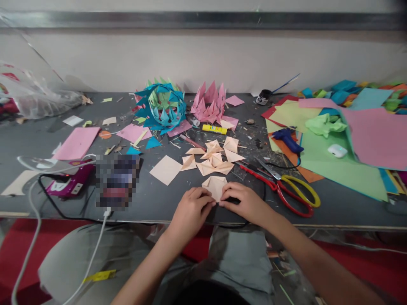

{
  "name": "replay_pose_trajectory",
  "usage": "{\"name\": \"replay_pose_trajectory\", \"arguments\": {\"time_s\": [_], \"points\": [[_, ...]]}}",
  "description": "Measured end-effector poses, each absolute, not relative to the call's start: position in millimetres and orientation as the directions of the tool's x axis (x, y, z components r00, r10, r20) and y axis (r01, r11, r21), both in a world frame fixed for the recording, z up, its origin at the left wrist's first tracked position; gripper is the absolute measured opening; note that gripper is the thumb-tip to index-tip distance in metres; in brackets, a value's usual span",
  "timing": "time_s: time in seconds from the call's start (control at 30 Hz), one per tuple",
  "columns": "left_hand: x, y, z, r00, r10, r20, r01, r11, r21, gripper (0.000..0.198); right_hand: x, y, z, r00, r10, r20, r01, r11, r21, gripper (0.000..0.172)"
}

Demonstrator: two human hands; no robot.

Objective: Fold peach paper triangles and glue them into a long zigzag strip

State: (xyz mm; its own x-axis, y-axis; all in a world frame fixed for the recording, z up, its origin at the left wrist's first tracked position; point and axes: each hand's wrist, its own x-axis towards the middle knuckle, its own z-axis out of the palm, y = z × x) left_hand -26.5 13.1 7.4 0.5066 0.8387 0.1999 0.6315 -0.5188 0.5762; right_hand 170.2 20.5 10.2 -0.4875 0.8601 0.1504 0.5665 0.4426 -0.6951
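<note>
At the table's front edge a peach paper piece (215, 186), partly folded, lies between my hands. My left hand (196, 206) pinches its lower left edge, and my right hand (241, 201) pinches the lower right edge; the fingertips nearly meet. Just beyond are several folded peach paper pieces (212, 163) in a loose group. A flat peach paper square (165, 170) rests left of them. Right of my right hand lie large scissors (280, 186) with red and yellow handles, beside a red-handled cutter (256, 174).
Behind stand a blue and green paper ring (163, 106) and a pink one (209, 103). A yellow glue stick (214, 129) lies in front. To the right are a blue glue gun (288, 140) and coloured sheets (337, 178). A phone (116, 182) and cables are left.
</note>
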Motion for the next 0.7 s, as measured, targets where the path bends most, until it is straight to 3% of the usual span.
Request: {"name": "replay_pose_trajectory", "arguments": {"time_s": [0.33,0.7], "points": [[-21,20,16,0.438,0.895,0.083,0.568,-0.347,0.746,0.010,165,29,15,-0.446,0.893,-0.057,0.530,0.212,-0.821,0.002],[-17,24,15,0.392,0.918,0.063,0.564,-0.293,0.772,0.012,163,31,18,-0.431,0.898,-0.085,0.543,0.183,-0.819,0.005]]}}
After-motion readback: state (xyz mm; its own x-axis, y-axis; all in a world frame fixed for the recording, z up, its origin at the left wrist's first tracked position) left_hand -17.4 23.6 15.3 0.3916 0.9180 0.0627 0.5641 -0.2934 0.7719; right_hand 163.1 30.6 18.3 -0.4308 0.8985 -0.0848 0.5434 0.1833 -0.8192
